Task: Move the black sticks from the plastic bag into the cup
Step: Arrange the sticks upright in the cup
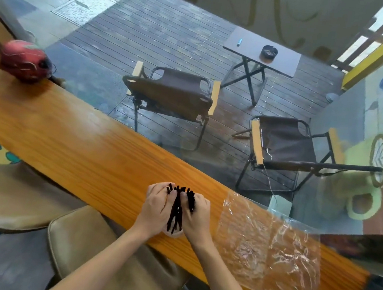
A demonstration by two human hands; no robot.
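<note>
A bundle of black sticks point(177, 210) stands upright in a small clear cup point(173, 233) at the near edge of the wooden counter point(87, 149). My left hand point(156, 208) and my right hand point(197, 212) press against the bundle from both sides, fingers curled around the sticks' upper part. The cup is mostly hidden between my palms; only its pale base shows. The clear plastic bag point(267, 250) lies flat on the counter to the right of my hands and looks empty.
A red round object point(25, 61) sits at the counter's far left end. A tan padded stool point(96, 252) is below the counter. Behind the glass are two folding chairs point(174, 94) and a small folding table point(262, 51).
</note>
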